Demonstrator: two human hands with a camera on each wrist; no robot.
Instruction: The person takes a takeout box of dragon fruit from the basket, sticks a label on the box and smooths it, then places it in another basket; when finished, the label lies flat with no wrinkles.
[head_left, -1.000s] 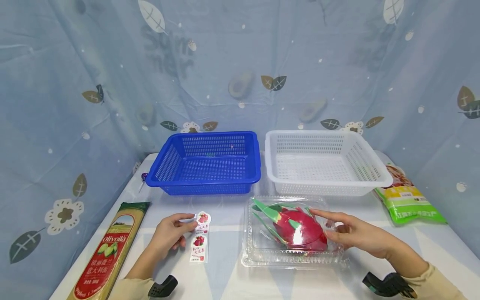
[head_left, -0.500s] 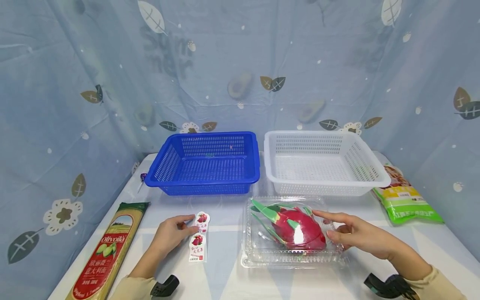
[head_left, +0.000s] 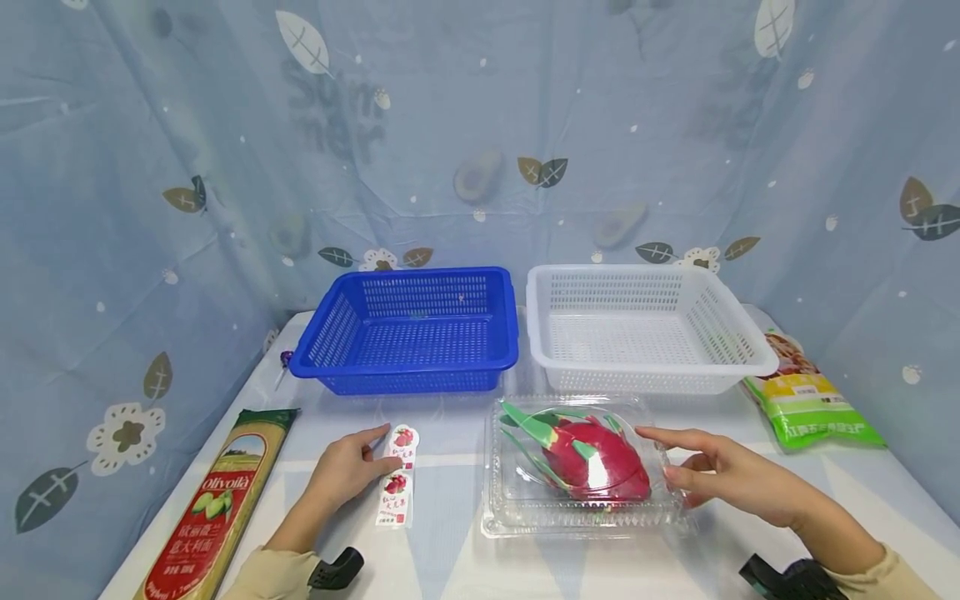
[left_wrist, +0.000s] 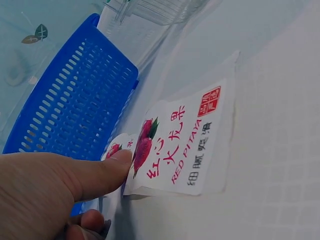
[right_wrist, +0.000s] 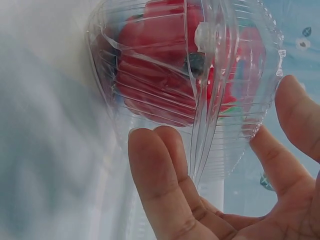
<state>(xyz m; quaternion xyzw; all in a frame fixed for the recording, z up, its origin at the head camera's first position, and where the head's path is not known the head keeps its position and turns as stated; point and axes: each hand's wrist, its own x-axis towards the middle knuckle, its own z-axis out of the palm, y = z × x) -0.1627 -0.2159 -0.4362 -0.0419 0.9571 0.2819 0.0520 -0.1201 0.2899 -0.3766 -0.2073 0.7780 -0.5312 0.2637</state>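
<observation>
Between the hands (head_left: pixel 343 471) (head_left: pixel 738 479), label strip (head_left: pixel 394 502) left, boxed dragon fruit (head_left: pixel 600 462) right

Blue leaf-patterned curtain (head_left: pixel 435 117) on three sides of mostly white tabletop (head_left: pixel 453 483).

Patterned blue cloth (head_left: pixel 420 108) walling a white-covered table (head_left: pixel 487 571) shows a curtained booth.

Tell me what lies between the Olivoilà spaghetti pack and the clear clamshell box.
The head view shows the left hand, then the red pitaya labels it touches, then bare tabletop up to the clamshell box.
</observation>
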